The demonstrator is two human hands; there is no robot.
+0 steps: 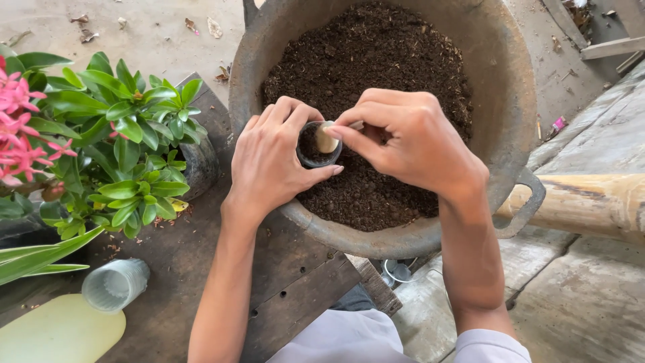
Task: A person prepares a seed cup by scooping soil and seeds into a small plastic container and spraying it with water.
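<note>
Down at the near left corner of the dark wooden table (201, 269) lies a pale yellow plastic jug (57, 333), smooth and rounded, cut off by the frame. Its visible side is plain, with no label.

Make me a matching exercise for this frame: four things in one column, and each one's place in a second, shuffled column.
Things:
1. small black pot
2. clear plastic cup
3. pink flowers
4. bamboo pole

Places:
A. far left edge, beside the green leaves
B. held in the left hand over the basin of soil
C. right side, just past the basin's handle
D. lying on its side on the dark board, lower left

Pairs: 1-B, 2-D, 3-A, 4-C
</note>
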